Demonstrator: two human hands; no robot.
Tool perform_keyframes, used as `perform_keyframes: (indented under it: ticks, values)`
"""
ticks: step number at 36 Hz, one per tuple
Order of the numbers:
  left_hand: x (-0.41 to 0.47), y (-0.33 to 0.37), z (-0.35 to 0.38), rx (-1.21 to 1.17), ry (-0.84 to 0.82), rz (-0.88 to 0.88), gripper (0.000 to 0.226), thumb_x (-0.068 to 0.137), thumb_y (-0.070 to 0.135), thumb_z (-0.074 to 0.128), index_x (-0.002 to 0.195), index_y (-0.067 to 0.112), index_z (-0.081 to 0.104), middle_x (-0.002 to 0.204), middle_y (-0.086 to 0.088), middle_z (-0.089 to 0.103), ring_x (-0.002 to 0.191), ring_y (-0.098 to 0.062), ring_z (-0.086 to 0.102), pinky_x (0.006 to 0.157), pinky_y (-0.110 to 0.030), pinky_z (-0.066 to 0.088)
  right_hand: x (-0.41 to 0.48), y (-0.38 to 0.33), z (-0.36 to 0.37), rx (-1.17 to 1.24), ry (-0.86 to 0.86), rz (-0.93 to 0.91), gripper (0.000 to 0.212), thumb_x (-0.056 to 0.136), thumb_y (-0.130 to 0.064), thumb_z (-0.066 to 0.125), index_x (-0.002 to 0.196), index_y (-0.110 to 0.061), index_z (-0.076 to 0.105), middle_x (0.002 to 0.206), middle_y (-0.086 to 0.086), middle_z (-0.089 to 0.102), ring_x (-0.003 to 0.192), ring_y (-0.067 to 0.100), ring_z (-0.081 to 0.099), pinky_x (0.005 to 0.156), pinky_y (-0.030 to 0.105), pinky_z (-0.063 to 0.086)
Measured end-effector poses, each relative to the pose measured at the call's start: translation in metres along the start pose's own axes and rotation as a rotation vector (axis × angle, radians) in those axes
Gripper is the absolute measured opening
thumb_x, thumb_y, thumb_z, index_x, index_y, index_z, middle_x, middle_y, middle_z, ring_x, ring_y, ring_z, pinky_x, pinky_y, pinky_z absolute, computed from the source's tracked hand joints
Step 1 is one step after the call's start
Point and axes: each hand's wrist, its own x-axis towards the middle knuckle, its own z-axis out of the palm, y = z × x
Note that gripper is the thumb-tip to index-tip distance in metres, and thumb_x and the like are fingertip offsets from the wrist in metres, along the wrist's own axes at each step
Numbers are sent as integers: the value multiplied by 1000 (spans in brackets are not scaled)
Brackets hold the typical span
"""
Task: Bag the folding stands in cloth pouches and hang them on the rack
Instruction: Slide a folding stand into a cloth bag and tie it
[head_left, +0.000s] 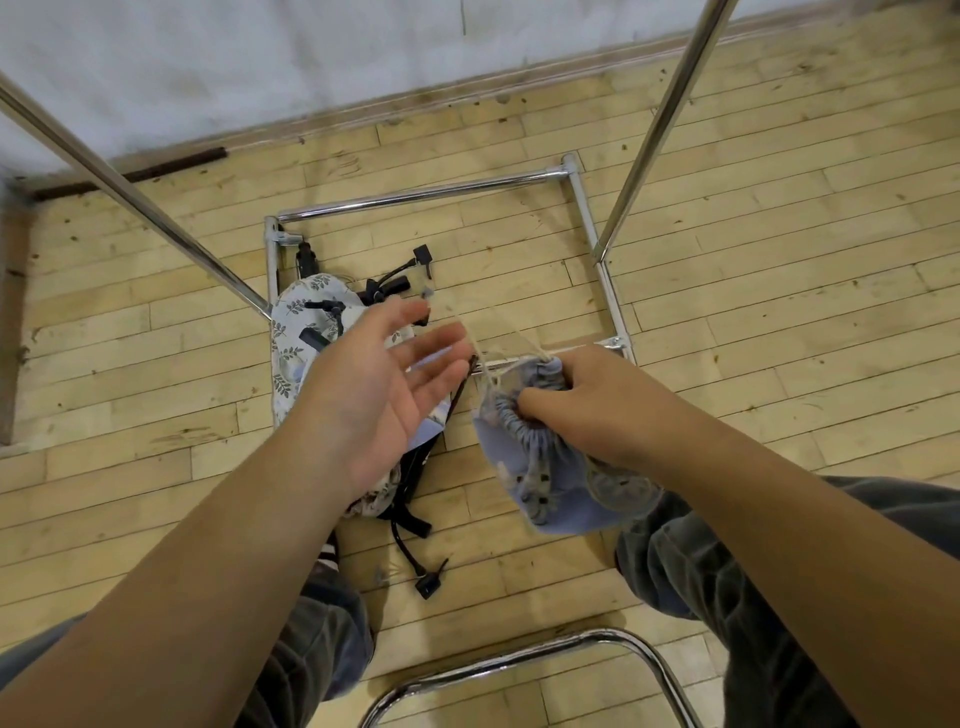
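Blue pouch (550, 499), over the floor (727, 312) right of centre, is gripped at its gathered mouth by the right hand's (597, 410) curled fingers; the left hand (374, 400) beside it is spread, holding nothing.

We look from one wide-angle camera worn on the person's head, facing forward and steeply down. Both forearms enter from the near edge, and the left hand (374, 395) and right hand (597, 405) sit close beneath us at the centre. The wooden floor (779, 364) fills most of the view. The rack (415, 195) stands farther out, its poles leaning toward the left and right borders, and the wall (234, 67) runs along the far edge.
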Motion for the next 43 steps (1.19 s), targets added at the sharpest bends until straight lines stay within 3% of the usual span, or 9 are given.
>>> perform_keyframes:
  ticks: [2, 6, 12, 17, 23, 29, 34, 39, 43]
  values:
    - [5, 0, -5, 123, 81, 57, 22, 104, 27, 58, 124, 19, 61, 117, -13, 74, 93, -23, 74, 77, -32, 63, 0, 0, 0, 28, 10, 18, 27, 97, -25, 59, 76, -9, 57, 48, -7, 39, 36, 6, 30, 38, 16, 26]
    - [0, -1, -10, 900, -43, 429, 30, 99, 30, 63, 121, 49, 62, 120, 20, 65, 99, 0, 65, 80, -23, 53, -1, -2, 0, 61, 15, 4, 28, 97, -28, 60, 78, -8, 57, 57, 3, 52, 45, 8, 42, 45, 18, 33]
    - [-7, -22, -5, 1201, -214, 545, 35, 96, 44, 63, 129, 52, 55, 120, 19, 55, 93, 3, 63, 74, -12, 46, -1, -6, 1, 136, -4, -54, 17, 95, -30, 62, 95, -18, 73, 85, 3, 77, 78, 16, 72, 76, 38, 57]
    - [0, -26, -11, 1161, -57, 450, 40, 91, 59, 61, 128, 48, 49, 111, 9, 54, 91, -9, 67, 76, -27, 55, 0, -6, 0, 195, 47, -51, 10, 95, -32, 69, 102, -31, 75, 90, -10, 79, 82, 4, 74, 87, 40, 61]
    - [2, -23, -10, 1047, -108, 388, 46, 92, 45, 72, 132, 43, 49, 106, 8, 65, 83, -6, 74, 80, -32, 61, -2, -8, -1, 319, 11, -51, 20, 95, -27, 68, 114, -30, 74, 99, -6, 79, 90, 11, 76, 91, 41, 61]
    - [0, -22, -10, 1099, -116, 557, 53, 91, 33, 76, 135, 47, 51, 109, 18, 61, 91, 7, 65, 72, -10, 54, -2, -7, 1, 165, 84, -95, 19, 102, -27, 57, 106, -21, 75, 95, 6, 77, 92, 25, 73, 88, 48, 59]
    - [-3, -23, -12, 1233, -117, 770, 43, 96, 21, 71, 131, 42, 59, 110, 17, 70, 96, 4, 65, 83, -12, 52, -2, -3, 3, -7, 126, -177, 34, 103, -16, 45, 105, -34, 74, 73, -7, 66, 60, 7, 56, 54, 22, 44]
    - [-4, -25, -9, 1364, -220, 882, 36, 96, 19, 71, 128, 33, 66, 113, 17, 74, 102, 5, 64, 88, -12, 50, -3, -3, 5, -60, 111, -210, 37, 102, -13, 44, 101, -39, 69, 69, -18, 59, 64, -13, 54, 57, 6, 39]
    - [-3, -30, -9, 1408, -258, 939, 50, 92, 15, 74, 137, 30, 60, 130, 15, 60, 102, 14, 51, 92, -3, 39, -3, -3, 7, -174, 120, -237, 39, 100, -9, 47, 78, -41, 54, 69, -17, 55, 67, -5, 56, 58, 10, 40]
